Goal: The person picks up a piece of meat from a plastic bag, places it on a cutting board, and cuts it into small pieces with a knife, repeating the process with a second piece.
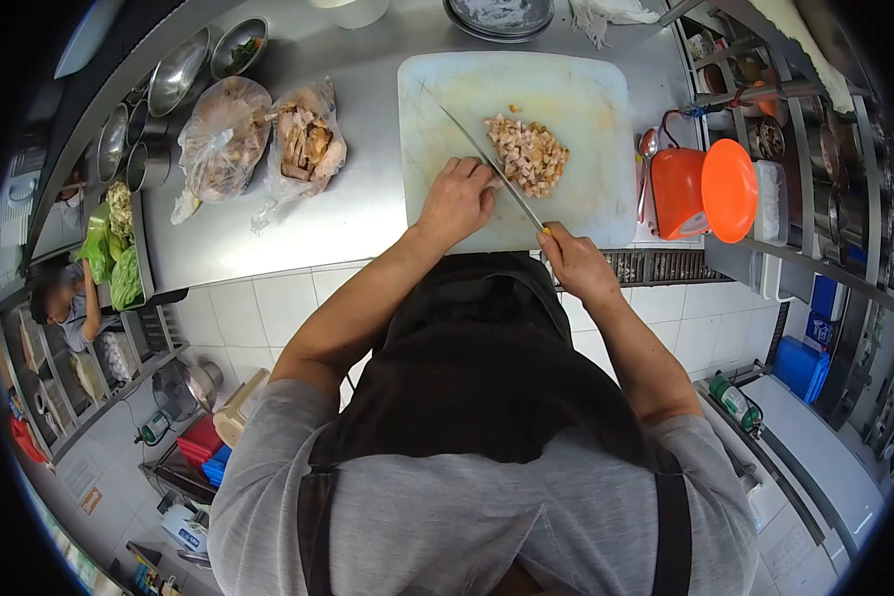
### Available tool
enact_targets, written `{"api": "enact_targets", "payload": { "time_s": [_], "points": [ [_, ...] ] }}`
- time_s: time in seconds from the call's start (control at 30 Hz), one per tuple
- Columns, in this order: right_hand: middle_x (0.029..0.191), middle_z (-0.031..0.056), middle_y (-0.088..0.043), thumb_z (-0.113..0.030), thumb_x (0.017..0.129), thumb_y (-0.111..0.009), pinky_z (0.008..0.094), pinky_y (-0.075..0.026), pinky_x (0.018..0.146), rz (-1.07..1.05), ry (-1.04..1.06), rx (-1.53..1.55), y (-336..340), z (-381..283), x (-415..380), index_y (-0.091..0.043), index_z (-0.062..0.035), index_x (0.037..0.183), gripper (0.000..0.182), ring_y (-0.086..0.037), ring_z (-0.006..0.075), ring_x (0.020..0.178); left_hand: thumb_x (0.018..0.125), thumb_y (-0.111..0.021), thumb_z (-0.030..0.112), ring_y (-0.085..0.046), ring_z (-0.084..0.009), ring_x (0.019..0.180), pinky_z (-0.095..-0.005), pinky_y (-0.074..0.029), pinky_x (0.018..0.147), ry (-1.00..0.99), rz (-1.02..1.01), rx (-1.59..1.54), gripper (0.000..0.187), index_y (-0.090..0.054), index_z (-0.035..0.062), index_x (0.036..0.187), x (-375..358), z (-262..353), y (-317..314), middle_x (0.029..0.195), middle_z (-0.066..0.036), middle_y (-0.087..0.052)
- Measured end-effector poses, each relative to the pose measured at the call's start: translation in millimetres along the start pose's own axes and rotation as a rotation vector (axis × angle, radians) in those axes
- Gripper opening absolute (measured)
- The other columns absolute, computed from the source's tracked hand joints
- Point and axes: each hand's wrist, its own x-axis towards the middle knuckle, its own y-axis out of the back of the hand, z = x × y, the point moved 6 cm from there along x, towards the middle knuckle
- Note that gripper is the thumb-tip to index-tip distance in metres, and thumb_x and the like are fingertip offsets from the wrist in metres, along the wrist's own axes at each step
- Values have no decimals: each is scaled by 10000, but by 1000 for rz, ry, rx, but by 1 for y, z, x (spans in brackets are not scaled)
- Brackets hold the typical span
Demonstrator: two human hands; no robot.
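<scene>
My right hand (578,263) grips the yellow handle of a long kitchen knife (489,161). Its blade slants up and left across a white cutting board (591,214). Beside the blade, on its left, my left hand (457,204) rests on the board with curled fingers. Whatever those fingers hold is hidden beneath them. Diced cooked meat (531,159) lies in a heap to the right of the blade, with one small piece apart above it.
Two plastic bags of meat, one knotted (223,144) and one open (308,144), lie left. Metal bowls (181,74) stand beyond them. An orange scale (677,194), orange plate (728,191) and spoon (649,144) are right. Another person (74,308) is far left, near green vegetables (127,278).
</scene>
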Motion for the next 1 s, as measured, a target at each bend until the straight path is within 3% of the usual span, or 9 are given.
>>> {"api": "enact_targets", "payload": {
  "time_s": [0.23,0.43,0.63,0.8,0.9,1.0],
  "points": [
    [753,281,-645,-320,1015,-477,595,-466,680,55,63,-76,-26,-4,51,-539,-40,1100,298,-613,507,733,757,-689,42,-574,-347,955,-417,-498,847,-19,-17,-3,247,-595,19,984,-1,-1,-7,1008,-148,-603],
    [729,273,-639,-323,1013,-488,597,-462,666,133,90,-6,-7,-11,31,-548,-37,1060,296,-608,507,719,756,-700,57,-572,-357,982,-417,-491,867,-29,56,-41,249,-594,2,975,-5,7,8,1013,-166,-604],
    [729,279,-634,-321,1011,-494,594,-463,678,-15,51,-78,-3,-9,15,-554,-50,1053,281,-610,504,737,748,-688,50,-577,-335,979,-411,-489,885,2,-8,15,242,-610,3,972,-6,-2,-1,983,-161,-608],
    [731,284,-630,-303,1006,-503,593,-461,670,74,78,-64,-27,-13,54,-549,-45,1030,263,-609,501,736,752,-691,53,-572,-348,976,-419,-492,870,-20,31,-13,249,-603,1,979,-6,-5,-2,1021,-169,-604],
    [726,289,-624,-290,1007,-504,587,-459,663,165,177,9,-23,-14,50,-543,-43,1012,250,-607,501,735,755,-699,61,-570,-356,966,-426,-493,856,-49,62,-26,267,-592,0,992,-9,0,2,1050,-175,-597],
    [718,288,-619,-280,1006,-508,582,-455,653,137,132,15,-14,-17,36,-539,-43,1003,239,-606,497,722,745,-698,62,-573,-345,980,-416,-488,881,-3,62,-27,261,-600,-5,977,-13,0,8,1043,-173,-605]
  ]
}}
